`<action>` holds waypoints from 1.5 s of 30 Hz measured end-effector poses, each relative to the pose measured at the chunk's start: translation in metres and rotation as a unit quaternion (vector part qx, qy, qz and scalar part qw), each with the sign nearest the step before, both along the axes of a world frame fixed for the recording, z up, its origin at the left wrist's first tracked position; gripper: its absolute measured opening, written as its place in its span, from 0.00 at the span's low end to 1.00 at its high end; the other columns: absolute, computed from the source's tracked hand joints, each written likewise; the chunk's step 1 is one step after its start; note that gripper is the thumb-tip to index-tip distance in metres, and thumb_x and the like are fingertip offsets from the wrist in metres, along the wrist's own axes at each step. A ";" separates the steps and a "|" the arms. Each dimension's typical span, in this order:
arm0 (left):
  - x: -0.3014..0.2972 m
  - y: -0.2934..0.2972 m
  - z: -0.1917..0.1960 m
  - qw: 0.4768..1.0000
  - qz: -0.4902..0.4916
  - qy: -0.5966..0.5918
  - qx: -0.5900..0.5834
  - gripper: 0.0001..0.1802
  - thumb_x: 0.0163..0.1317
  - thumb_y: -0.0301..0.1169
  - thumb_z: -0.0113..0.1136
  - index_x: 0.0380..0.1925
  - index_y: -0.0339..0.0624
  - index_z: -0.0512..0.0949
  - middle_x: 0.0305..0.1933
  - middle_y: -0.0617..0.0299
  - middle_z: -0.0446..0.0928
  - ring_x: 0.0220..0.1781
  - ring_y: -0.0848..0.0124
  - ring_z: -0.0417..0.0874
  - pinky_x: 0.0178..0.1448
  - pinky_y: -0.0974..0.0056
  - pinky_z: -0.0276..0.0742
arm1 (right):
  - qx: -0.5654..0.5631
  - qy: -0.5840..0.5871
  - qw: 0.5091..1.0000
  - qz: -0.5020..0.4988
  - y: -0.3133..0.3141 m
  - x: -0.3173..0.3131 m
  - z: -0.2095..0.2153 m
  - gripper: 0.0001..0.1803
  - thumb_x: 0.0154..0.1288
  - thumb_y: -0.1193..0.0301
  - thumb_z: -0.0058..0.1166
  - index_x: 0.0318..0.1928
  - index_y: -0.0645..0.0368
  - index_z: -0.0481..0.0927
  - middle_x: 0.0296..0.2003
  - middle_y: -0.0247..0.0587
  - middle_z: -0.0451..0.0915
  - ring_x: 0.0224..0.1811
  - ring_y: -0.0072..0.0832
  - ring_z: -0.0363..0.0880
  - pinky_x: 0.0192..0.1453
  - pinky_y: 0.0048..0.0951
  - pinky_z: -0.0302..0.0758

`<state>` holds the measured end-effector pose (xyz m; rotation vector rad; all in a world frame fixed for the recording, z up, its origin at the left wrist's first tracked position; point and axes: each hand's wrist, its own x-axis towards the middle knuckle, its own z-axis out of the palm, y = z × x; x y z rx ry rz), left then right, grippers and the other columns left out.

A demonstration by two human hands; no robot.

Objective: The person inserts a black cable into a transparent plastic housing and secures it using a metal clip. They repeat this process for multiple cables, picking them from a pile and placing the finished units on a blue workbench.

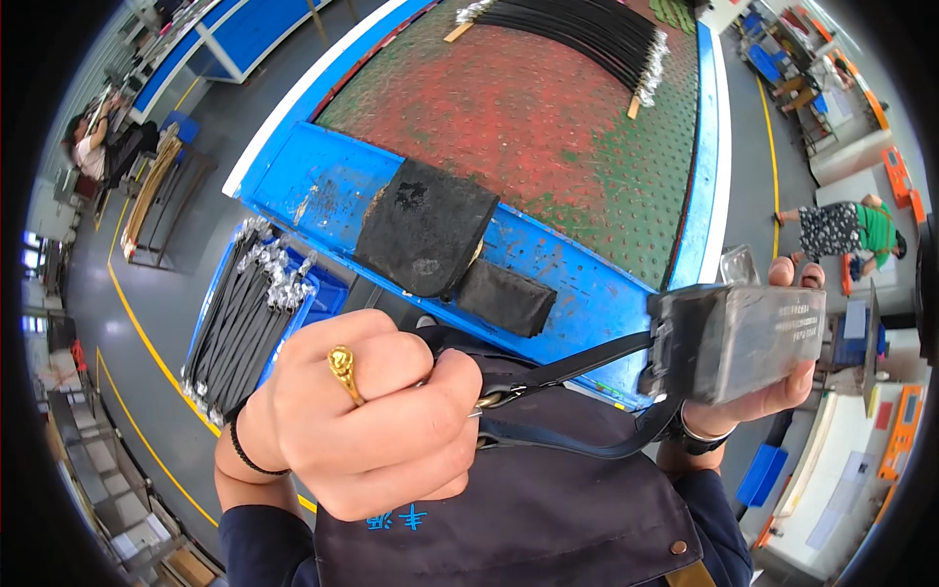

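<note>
My left hand (377, 416) is closed in a fist before my dark apron (509, 519), at the metal ring (492, 399) of a black strap (587, 360). A bit of metal runs into the fingers; the rest of what they grip is hidden. The strap stretches right to a grey, see-through plastic case (734, 338). My right hand (773, 382) holds that case from behind, fingertips over its top and thumb at its lower edge. A second stretch of strap (577, 442) sags beneath and passes the right wrist.
Ahead stands a blue-edged workbench (333, 186) with a worn red-green studded mat (518, 108). A black pad (425, 230) and a black block (507, 296) lie on its near ledge. Black rods (577, 34) rest at the back. A blue crate (328, 298) of wrapped rods stands left. Other people are farther off.
</note>
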<state>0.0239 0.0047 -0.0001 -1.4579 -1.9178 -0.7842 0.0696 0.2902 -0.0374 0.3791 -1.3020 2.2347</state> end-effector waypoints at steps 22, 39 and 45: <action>-0.107 -0.155 -0.048 0.971 0.182 -0.143 0.059 0.11 0.35 0.26 0.54 0.22 0.35 0.78 0.30 0.51 0.76 0.26 0.61 0.76 0.31 0.65 0.71 | 0.217 -0.363 0.904 -0.064 -0.144 -0.133 -0.166 0.33 0.58 0.71 0.56 0.62 0.63 0.58 0.53 0.45 0.65 0.40 0.28 0.74 0.39 0.26 0.74; -0.156 -0.114 -0.041 0.988 -0.037 -0.136 0.068 0.12 0.33 0.22 0.60 0.25 0.40 0.78 0.31 0.58 0.76 0.24 0.65 0.75 0.27 0.65 0.72 | 0.768 -0.281 0.549 -0.173 -0.165 -0.015 -0.185 0.16 0.53 0.62 0.56 0.39 0.56 0.80 0.62 0.45 0.59 0.67 0.50 0.49 0.64 0.64 0.42; -0.129 -0.099 -0.032 0.988 0.005 -0.128 0.090 0.11 0.35 0.22 0.59 0.25 0.38 0.78 0.33 0.56 0.76 0.25 0.65 0.76 0.27 0.66 0.73 | 0.771 -0.287 0.546 -0.159 -0.157 0.002 -0.175 0.19 0.55 0.60 0.55 0.44 0.58 0.79 0.63 0.43 0.58 0.68 0.50 0.46 0.64 0.64 0.42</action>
